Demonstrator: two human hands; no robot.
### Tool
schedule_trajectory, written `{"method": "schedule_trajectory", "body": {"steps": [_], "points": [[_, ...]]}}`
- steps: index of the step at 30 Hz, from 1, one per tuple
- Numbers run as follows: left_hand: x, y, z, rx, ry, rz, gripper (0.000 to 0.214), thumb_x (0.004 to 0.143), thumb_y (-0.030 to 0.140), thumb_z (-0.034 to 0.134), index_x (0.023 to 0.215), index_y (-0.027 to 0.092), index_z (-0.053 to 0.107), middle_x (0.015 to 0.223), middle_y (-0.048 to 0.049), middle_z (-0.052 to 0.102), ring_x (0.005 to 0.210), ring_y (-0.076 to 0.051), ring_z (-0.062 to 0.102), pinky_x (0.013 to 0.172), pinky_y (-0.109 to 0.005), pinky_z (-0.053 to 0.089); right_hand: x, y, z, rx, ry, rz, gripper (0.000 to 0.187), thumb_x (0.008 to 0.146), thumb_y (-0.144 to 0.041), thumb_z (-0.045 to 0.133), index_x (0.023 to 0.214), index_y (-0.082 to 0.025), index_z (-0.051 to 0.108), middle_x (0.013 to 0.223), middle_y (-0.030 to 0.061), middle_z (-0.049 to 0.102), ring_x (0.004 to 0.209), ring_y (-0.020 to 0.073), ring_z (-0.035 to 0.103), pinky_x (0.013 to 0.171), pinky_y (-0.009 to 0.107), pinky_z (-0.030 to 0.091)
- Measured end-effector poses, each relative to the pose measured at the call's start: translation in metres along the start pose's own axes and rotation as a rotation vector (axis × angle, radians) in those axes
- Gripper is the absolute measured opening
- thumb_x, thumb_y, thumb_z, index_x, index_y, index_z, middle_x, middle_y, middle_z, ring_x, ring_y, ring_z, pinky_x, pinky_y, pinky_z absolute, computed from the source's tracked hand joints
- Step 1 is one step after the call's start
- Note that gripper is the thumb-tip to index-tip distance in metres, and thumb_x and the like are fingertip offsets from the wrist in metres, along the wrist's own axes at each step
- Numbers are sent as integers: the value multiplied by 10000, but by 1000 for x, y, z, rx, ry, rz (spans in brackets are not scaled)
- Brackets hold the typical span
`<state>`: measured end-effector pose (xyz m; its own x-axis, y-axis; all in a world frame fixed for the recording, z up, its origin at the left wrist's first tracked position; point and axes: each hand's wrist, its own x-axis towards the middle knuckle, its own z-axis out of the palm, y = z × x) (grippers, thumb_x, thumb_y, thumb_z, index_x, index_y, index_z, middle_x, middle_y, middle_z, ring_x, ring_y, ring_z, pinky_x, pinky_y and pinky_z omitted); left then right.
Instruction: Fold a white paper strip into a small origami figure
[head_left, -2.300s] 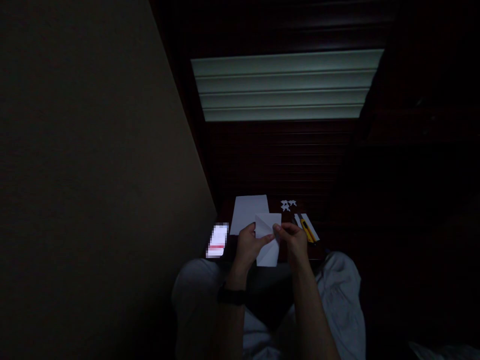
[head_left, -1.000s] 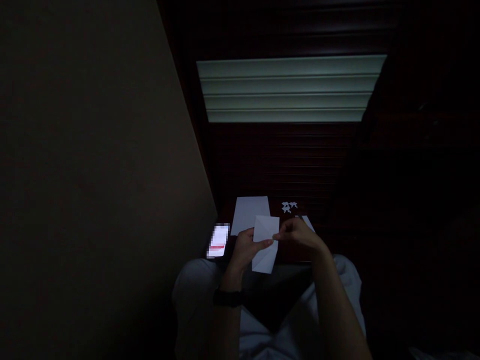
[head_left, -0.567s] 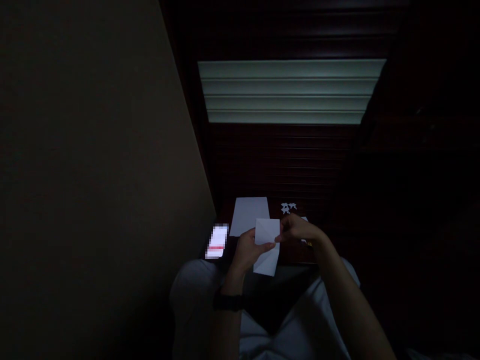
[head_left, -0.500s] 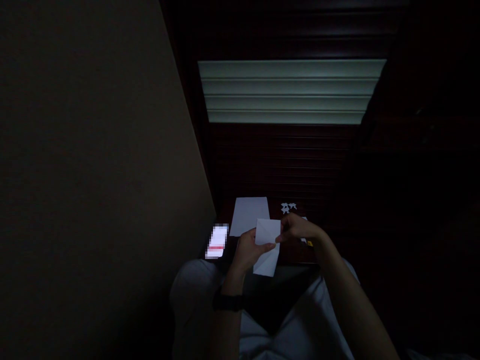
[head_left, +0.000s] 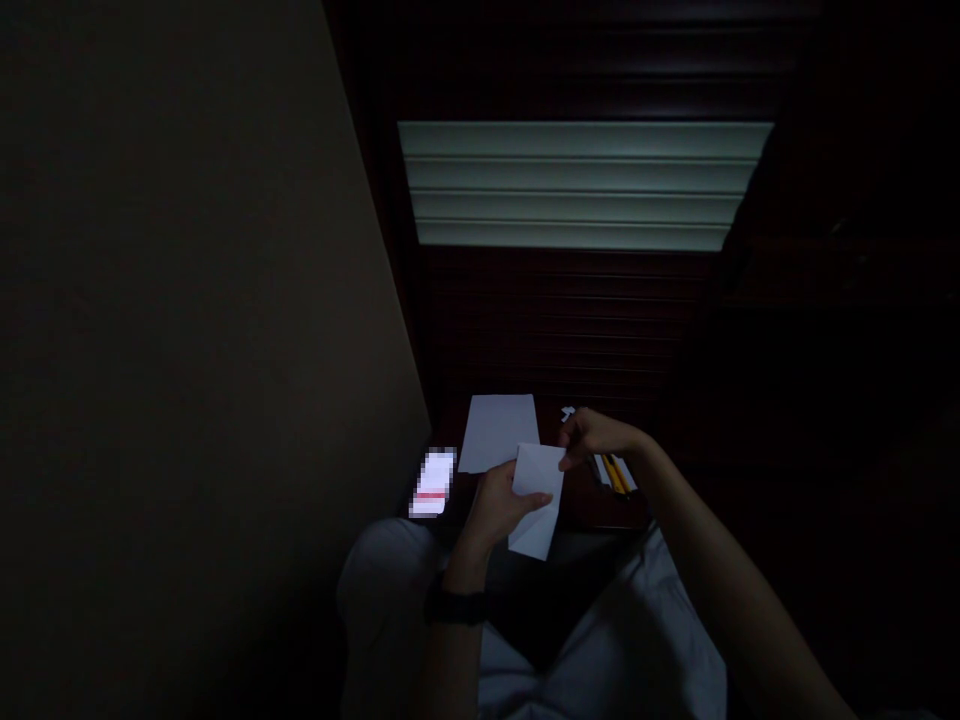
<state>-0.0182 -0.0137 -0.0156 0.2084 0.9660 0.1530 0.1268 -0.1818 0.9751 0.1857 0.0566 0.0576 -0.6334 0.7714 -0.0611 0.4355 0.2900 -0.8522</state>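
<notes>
My left hand point(head_left: 501, 508) grips a folded piece of white paper point(head_left: 538, 470) from its left side, the thumb lying across its front. Crease lines show on the paper, and its lower end hangs over my lap. At the paper's upper right edge, my right hand point(head_left: 589, 438) has its fingers bent and pinched on the edge near the corner. Behind the paper, a larger white sheet point(head_left: 499, 425) lies flat on the dark table. Small white paper pieces point(head_left: 568, 412) lie just beyond my right hand, partly hidden by it.
A lit phone point(head_left: 433, 482), its screen blurred out, lies at the left. Right of the paper, yellow-and-black tools point(head_left: 618, 474), perhaps cutters, rest on something white. A wall point(head_left: 225, 300) rises close on the left, and a slatted panel point(head_left: 570, 185) stands behind the table.
My right hand has moved up along the paper's right edge, now covering most of the small paper pieces and uncovering the yellow tools. The paper has shifted slightly down and right.
</notes>
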Motion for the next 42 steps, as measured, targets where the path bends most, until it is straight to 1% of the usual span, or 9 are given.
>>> {"method": "schedule_trajectory", "body": {"steps": [5,11,17,20,23,27,32,38,42], "points": [[0,-3,-1,40,-6,2,356,571,257,731,898,141,650,829,-79,690,720,-219,631,606,-281,477,2,2,-3,-5,23,-12,155,524,-264,713,607,-136,684,508,-25,596,462,106,484,450,202,347],[0,-2,1,38,-24,-30,346,584,240,722,906,146,638,839,-61,692,726,-201,632,603,-266,481,3,5,-5,66,3,31,195,476,-257,748,605,-128,678,503,-29,587,463,99,485,463,201,351],[1,-1,1,7,-19,-14,357,582,237,724,912,135,635,865,-66,690,715,-188,631,622,-265,481,0,7,-6,140,82,28,202,485,-268,755,609,-131,674,539,-12,607,513,115,518,512,217,375],[1,-1,1,15,-9,-6,363,582,242,724,919,138,637,869,-69,689,715,-190,630,623,-267,478,0,9,-5,180,96,40,203,474,-267,761,600,-135,671,548,-8,619,524,125,534,532,228,387],[0,0,0,38,-9,-2,339,583,231,721,900,139,645,849,-64,691,708,-192,630,611,-263,475,1,12,-4,191,77,39,200,471,-263,764,597,-138,673,546,-12,623,520,124,536,536,231,391],[-1,3,0,69,-25,-19,308,582,214,717,875,145,654,812,-54,695,692,-194,631,585,-259,473,2,14,-5,142,39,23,188,475,-257,765,591,-137,678,532,-15,620,503,116,524,515,224,383],[-2,6,-2,136,-22,-24,336,563,191,729,890,160,656,822,-47,697,711,-203,637,601,-266,473,1,11,-7,120,-23,43,184,476,-248,757,605,-135,691,527,-12,624,492,117,528,498,220,389],[-3,10,-2,104,-62,-48,319,579,168,717,891,148,653,828,-46,698,713,-190,638,607,-258,478,1,12,-6,92,-18,49,172,470,-240,754,593,-137,692,518,-12,626,482,117,532,488,219,396],[-2,8,-3,143,-68,-40,320,575,167,719,889,157,657,816,-35,699,691,-182,634,595,-251,475,2,16,-5,84,-13,33,148,494,-227,737,599,-133,690,509,-11,618,467,107,521,467,208,388]]}}
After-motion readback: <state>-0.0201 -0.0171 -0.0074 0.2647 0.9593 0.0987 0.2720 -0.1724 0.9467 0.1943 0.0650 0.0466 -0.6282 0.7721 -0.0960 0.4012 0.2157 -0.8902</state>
